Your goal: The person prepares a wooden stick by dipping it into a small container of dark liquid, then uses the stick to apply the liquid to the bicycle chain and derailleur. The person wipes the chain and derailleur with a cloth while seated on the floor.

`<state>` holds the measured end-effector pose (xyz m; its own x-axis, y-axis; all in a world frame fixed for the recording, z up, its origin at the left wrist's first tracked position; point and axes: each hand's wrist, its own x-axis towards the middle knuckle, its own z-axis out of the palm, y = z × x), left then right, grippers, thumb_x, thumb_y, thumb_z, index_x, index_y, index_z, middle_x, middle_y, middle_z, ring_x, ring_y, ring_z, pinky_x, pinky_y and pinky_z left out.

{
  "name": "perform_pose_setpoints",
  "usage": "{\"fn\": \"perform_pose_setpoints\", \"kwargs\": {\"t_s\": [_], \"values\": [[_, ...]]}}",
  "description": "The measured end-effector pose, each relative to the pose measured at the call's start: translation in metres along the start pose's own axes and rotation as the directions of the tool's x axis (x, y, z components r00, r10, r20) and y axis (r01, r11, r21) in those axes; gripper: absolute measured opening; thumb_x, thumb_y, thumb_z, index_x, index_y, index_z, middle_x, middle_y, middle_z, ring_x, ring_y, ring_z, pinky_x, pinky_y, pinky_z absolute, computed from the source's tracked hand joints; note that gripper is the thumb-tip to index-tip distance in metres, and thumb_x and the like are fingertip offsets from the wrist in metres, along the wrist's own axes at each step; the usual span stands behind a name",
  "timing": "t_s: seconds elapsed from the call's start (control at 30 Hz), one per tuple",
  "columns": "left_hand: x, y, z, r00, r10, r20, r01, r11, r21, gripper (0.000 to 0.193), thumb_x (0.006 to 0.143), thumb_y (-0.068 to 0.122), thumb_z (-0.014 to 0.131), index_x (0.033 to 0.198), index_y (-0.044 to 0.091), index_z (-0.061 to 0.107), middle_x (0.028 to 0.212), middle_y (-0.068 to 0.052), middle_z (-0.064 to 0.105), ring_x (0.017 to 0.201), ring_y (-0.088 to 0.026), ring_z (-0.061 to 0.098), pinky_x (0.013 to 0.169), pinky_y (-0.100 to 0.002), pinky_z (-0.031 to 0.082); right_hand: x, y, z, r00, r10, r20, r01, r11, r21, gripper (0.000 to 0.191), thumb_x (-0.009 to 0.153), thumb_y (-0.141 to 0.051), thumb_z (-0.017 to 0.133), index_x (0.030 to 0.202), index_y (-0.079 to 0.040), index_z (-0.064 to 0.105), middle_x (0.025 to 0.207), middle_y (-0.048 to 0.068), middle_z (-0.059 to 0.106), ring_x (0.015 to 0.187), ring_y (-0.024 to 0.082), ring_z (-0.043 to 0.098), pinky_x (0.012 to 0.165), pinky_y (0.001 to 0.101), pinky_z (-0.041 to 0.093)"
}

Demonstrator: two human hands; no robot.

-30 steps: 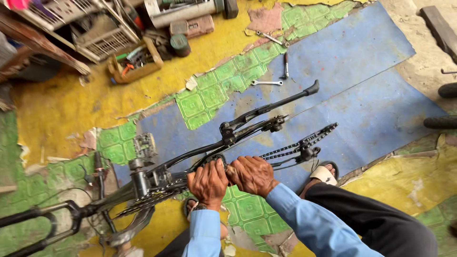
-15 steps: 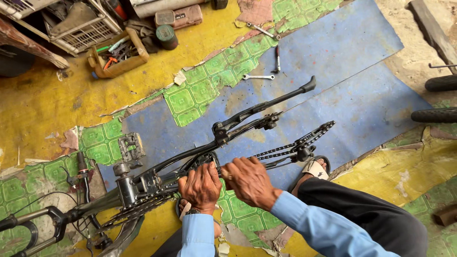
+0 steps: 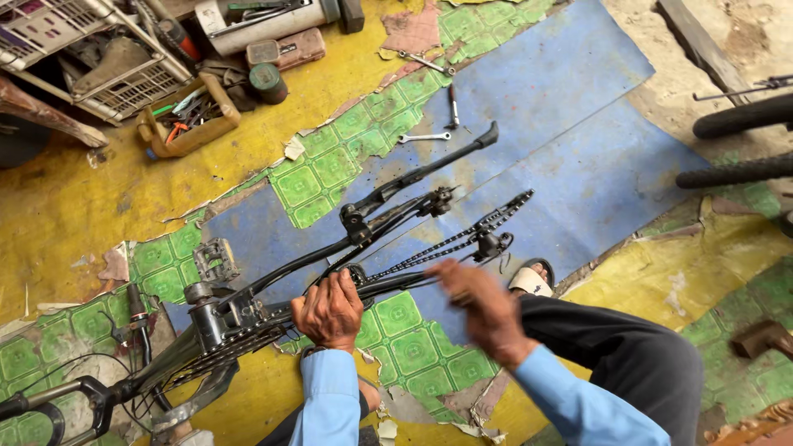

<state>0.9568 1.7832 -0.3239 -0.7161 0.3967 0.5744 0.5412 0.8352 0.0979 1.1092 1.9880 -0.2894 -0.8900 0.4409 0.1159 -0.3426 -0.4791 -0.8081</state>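
A black bicycle frame [image 3: 273, 277] lies upside down across the floor, its chain [image 3: 446, 241] running along the rear stays toward the derailleur [image 3: 489, 242]. My left hand [image 3: 330, 310] grips the frame's chainstay near the crank [image 3: 216, 318]. My right hand [image 3: 477, 301] is blurred, lifted off the frame just below the chain, fingers loosely curled with nothing seen in it. A pedal [image 3: 216, 260] sticks up at the left. The kickstand [image 3: 438, 165] points toward the upper right.
Spanners [image 3: 423, 137] lie on a blue sheet [image 3: 578, 149] beyond the frame. A wooden tool tray [image 3: 188, 124], white crates [image 3: 91, 58] and a cylinder [image 3: 264, 21] crowd the top left. Tyres [image 3: 739, 144] sit at the right edge. My sandalled foot [image 3: 529, 279] rests beside the derailleur.
My right hand has left the frame and swung to the right, away from my left hand. My left hand keeps its grip. The view has shifted slightly.
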Motion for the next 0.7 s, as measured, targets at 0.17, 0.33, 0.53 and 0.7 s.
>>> {"fn": "perform_pose_setpoints", "kwargs": {"t_s": [0.17,0.33,0.53,0.7], "values": [[-0.002,0.001,0.0,1.0,-0.001,0.029,0.0,1.0,0.024,0.03,0.107,0.029,0.059,0.083,0.016,0.07,0.073,0.0,0.068,0.068,-0.022,0.062,0.065,-0.039,0.037,0.014,-0.031,-0.011,0.773,-0.42,-0.476,-0.114,0.646,-0.755,0.023,0.108,0.002,0.055,0.124,-0.001,0.072,0.103,0.016,0.065,0.083,0.023,0.061,0.075,0.0339,0.055],[-0.002,0.004,-0.001,0.999,0.011,0.031,-0.011,1.0,0.011,0.029,0.107,0.029,0.058,0.086,0.015,0.071,0.076,0.001,0.07,0.067,-0.023,0.061,0.066,-0.039,0.038,0.015,-0.017,-0.003,0.843,-0.538,-0.025,0.041,0.111,-0.993,0.043,0.088,0.007,0.065,0.129,-0.002,0.069,0.123,0.019,0.062,0.112,0.031,0.064,0.092,0.04,0.058],[-0.003,0.007,-0.001,0.999,0.027,0.031,-0.028,0.999,0.027,0.029,0.107,0.027,0.057,0.087,0.015,0.073,0.075,0.001,0.07,0.066,-0.023,0.06,0.066,-0.039,0.038,0.01,-0.034,-0.035,0.875,-0.482,0.05,0.325,0.506,-0.799,0.012,0.106,-0.007,0.06,0.114,-0.011,0.067,0.114,0.01,0.067,0.096,0.02,0.065,0.079,0.03,0.055],[-0.004,0.008,-0.002,0.998,0.007,0.069,-0.01,0.999,0.044,0.031,0.108,0.027,0.056,0.084,0.015,0.072,0.074,0.0,0.069,0.067,-0.023,0.061,0.067,-0.039,0.039,0.057,-0.052,-0.092,0.828,-0.312,-0.465,-0.058,0.778,-0.626,0.025,0.11,-0.013,0.054,0.126,0.001,0.067,0.1,0.0,0.073,0.075,0.006,0.065,0.067,0.0246,0.058]]}}
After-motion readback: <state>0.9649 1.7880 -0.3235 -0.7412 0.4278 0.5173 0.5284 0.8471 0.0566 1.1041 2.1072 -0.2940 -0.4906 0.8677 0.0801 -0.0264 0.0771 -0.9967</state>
